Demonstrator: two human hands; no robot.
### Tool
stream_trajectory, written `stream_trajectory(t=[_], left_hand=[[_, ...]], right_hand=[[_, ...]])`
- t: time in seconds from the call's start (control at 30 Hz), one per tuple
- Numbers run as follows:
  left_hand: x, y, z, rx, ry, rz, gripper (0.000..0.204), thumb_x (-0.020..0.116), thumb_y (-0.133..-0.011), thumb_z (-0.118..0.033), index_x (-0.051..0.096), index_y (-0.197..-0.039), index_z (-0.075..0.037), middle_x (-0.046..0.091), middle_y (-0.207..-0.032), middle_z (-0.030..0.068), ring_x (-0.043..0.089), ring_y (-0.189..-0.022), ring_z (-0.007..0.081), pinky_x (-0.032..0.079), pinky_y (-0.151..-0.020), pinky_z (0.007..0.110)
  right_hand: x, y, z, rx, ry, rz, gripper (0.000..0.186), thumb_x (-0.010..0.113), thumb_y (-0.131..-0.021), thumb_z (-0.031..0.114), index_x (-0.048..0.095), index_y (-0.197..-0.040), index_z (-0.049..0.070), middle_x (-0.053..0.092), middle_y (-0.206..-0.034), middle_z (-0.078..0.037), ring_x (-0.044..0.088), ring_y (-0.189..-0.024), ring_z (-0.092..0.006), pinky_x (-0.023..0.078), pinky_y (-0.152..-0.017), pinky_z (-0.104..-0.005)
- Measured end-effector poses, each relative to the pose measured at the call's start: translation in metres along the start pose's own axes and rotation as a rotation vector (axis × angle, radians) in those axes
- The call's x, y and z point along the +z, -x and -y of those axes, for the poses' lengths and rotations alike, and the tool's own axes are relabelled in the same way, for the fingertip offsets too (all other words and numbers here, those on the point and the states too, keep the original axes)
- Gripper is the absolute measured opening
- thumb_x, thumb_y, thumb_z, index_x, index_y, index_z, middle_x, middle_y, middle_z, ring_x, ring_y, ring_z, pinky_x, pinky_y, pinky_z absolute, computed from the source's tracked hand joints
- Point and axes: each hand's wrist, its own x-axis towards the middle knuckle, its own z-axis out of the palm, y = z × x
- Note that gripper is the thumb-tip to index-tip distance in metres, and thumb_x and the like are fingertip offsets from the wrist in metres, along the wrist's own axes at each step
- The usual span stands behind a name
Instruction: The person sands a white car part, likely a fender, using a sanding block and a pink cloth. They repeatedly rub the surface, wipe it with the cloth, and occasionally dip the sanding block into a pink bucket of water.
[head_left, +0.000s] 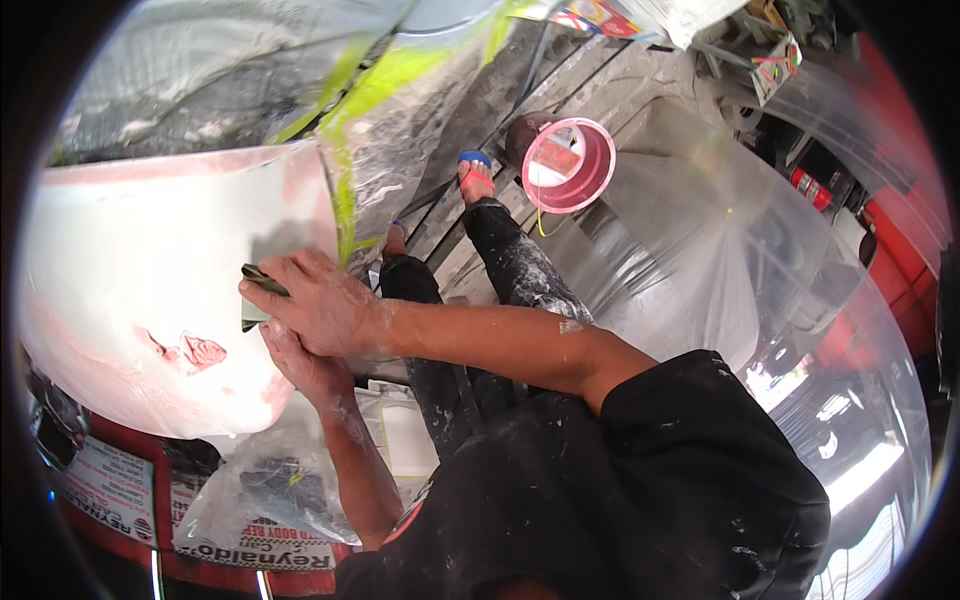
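Note:
A broad car panel [130, 270], white with pinkish filler along its edges, fills the left side. Near its right end, my right hand [325, 300] is closed over a sanding block [254, 311] that looks wrapped in dark green-black sandpaper. My left hand [308, 368] sits just below, its fingers closed at the block's lower end; the exact grip is partly hidden. Pale dust coats both hands. A small crumpled pinkish-red piece [203, 352], perhaps a rag, lies on the panel to the left of my hands.
A pink bucket [606, 165] stands beyond my feet on the slatted floor. Clear plastic sheeting [700, 270] hangs at the right. Yellow-green masking tape [342, 190] borders the far panel. Printed signs [255, 550] and a plastic bag [290, 480] are at the lower left.

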Motion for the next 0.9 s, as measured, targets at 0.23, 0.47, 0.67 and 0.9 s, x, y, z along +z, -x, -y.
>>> stream_trajectory(t=[0.23, 0.47, 0.67, 0.9], left_hand=[[-0.001, -0.025, -0.02, 0.03, -0.103, -0.155, 0.058, 0.043, -0.111, -0.033, 0.035, -0.154, 0.004, 0.055, -0.145, 0.0218, 0.061, -0.125, 0.0315, 0.053, -0.102, 0.043], [-0.076, -0.086, -0.019, 0.189, -0.207, -0.361, 0.048, 0.039, -0.111, -0.037, 0.05, -0.138, 0.001, 0.065, -0.117, 0.0161, 0.064, -0.095, 0.0252, 0.052, -0.08, 0.037], [-0.013, -0.098, -0.001, 0.274, -0.56, -0.78, 0.052, 0.038, -0.106, -0.043, 0.059, -0.115, 0.003, 0.06, -0.096, 0.009, 0.052, -0.078, 0.0183, 0.043, -0.071, 0.033], [-0.001, -0.098, 0.003, 0.28, -0.575, -0.914, 0.047, 0.04, -0.104, -0.048, 0.058, -0.098, -0.006, 0.05, -0.078, -0.001, 0.042, -0.064, 0.0115, 0.034, -0.056, 0.028]], right_hand=[[-0.098, 0.074, -0.072, 0.018, 0.028, -0.231, 0.042, 0.072, -0.091, 0.022, 0.068, -0.128, 0.004, 0.064, -0.125, -0.017, 0.061, -0.117, -0.0353, 0.05, -0.103, -0.0443], [-0.193, 0.263, -0.304, 1.108, 0.133, -0.439, 0.032, 0.069, -0.097, 0.031, 0.078, -0.114, 0.005, 0.073, -0.102, -0.024, 0.072, -0.092, -0.0431, 0.058, -0.085, -0.0461], [-0.183, 0.358, -0.508, 1.291, 0.492, -0.218, 0.055, 0.063, -0.096, 0.049, 0.072, -0.124, 0.002, 0.072, -0.109, -0.031, 0.071, -0.103, -0.0461, 0.054, -0.098, -0.0489], [-0.157, 0.322, -0.593, 1.513, 0.436, -0.313, 0.06, 0.057, -0.095, 0.057, 0.069, -0.135, 0.014, 0.074, -0.122, -0.02, 0.068, -0.119, -0.0364, 0.039, -0.111, -0.0485]])
